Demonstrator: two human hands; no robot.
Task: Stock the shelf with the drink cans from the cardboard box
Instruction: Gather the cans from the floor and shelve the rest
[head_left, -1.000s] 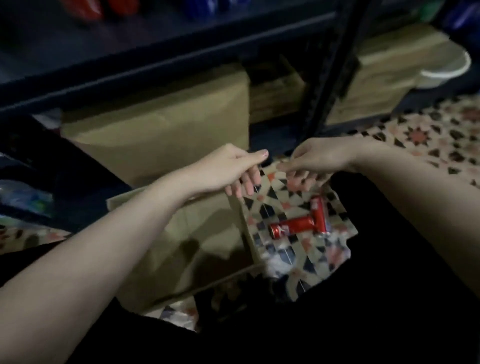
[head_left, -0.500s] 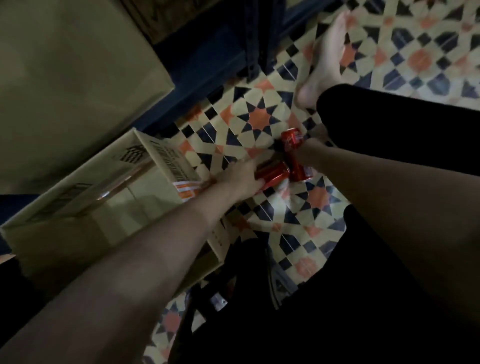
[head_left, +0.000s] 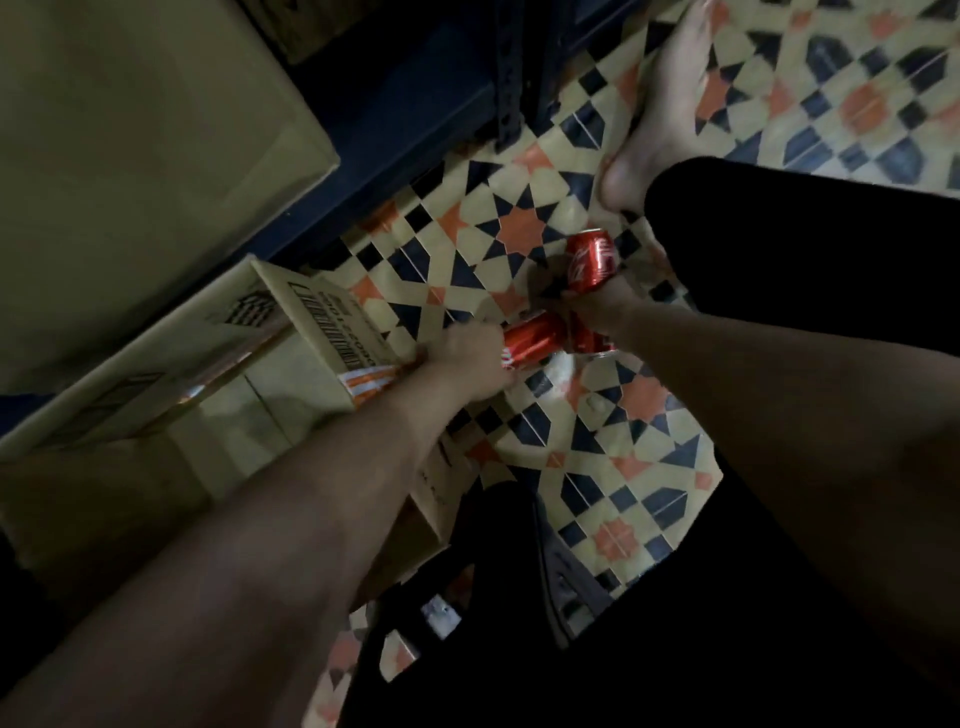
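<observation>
- 2 red cans are grasped on the tiled floor (head_left: 519, 228): one can (head_left: 532, 338) by the left hand (head_left: 467, 364), another can (head_left: 592, 260) by the right hand (head_left: 597, 312).
- Neither has been shelved yet; the cardboard box (head_left: 311, 322) looks emptied.

Just one camera here, worn on the person's head and pointed steeply down past both forearms at the patterned tile floor (head_left: 524, 228). It's pretty close in, wide-angle, with the open cardboard box (head_left: 311, 332) at left and the dark shelf upright (head_left: 506, 78) at the top edge. No second view to overlap with.
</observation>
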